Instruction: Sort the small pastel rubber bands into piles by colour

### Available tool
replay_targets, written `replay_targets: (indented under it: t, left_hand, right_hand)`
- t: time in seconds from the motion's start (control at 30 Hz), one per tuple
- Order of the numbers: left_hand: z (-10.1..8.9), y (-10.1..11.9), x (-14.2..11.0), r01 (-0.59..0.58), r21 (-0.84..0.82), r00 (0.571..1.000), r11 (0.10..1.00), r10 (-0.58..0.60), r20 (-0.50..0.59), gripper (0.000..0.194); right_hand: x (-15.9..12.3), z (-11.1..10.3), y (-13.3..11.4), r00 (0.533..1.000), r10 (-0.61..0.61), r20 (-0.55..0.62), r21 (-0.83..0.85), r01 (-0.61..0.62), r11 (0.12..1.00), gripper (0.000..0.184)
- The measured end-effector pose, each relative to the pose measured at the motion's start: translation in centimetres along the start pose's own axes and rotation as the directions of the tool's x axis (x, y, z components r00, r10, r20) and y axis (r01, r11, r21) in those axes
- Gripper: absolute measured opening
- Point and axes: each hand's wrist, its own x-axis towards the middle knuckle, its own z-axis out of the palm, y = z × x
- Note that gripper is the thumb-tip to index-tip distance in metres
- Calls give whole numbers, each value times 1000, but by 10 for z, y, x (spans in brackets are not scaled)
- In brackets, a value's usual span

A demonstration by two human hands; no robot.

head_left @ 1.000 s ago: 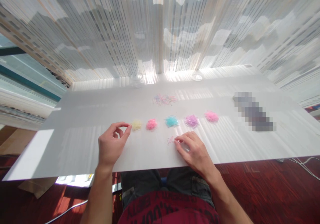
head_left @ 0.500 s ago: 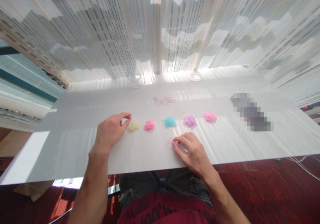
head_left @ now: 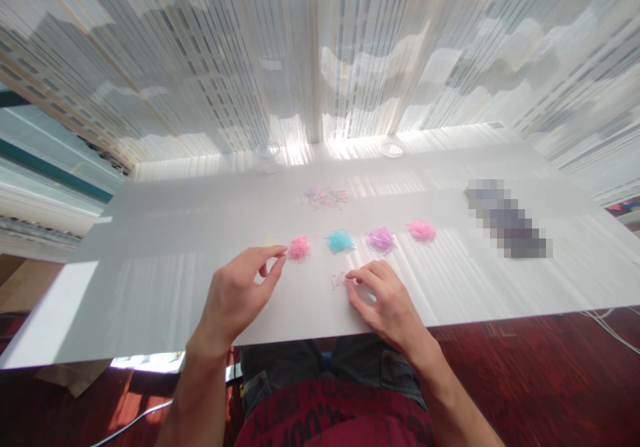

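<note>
My left hand is closed in a pinch at the left edge of a coral-pink pile of small rubber bands. Anything between its fingertips is too small to make out. Behind those fingers a pale yellow pile is mostly hidden. My right hand rests on the table with thumb and forefinger together, right beside a few loose pale pink bands; what it pinches is unclear. Further right along the row are a turquoise pile, a purple pile and a bright pink pile.
A scattered heap of mixed-colour bands lies behind the row on the white table. Two clear round containers or lids, one at the left and one at the right, sit near the curtain. A pixelated dark object lies at the right.
My left hand first lifted slightly over the yellow pile, then moved right and toward me to the coral-pink pile, covering most of the yellow. My right hand has stayed by the loose bands.
</note>
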Motion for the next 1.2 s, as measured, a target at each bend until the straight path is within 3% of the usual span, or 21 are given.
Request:
replay_targets:
  t: [0.17,0.27,0.43,0.67,0.97,1.2]
  left_hand:
    - [31,42,-14,-53,-191,991,980,75,110,16]
    - [50,54,-19,-32,-162,985,986,59,165,15]
    - [70,60,-22,16,-73,995,997,-9,99,12]
    - [75,61,-22,40,-70,999,997,-39,22,9]
    - [73,57,-23,-33,-122,999,992,35,19,15]
    - [71,58,-22,-108,-158,993,982,112,22,15]
  right_hand:
    - [0,0,1,999,-1,36,-35,3,999,10]
    - [-1,0,2,999,-11,43,-40,13,999,10]
    - [-1,-1,3,1000,-11,21,0,11,1000,9]
    - [-1,-1,2,1000,3,23,6,-3,1000,8]
    - [-2,1,5,1000,17,11,-6,-17,1000,20]
    - [-2,-1,4,1000,-1,6,9,1,1000,11]
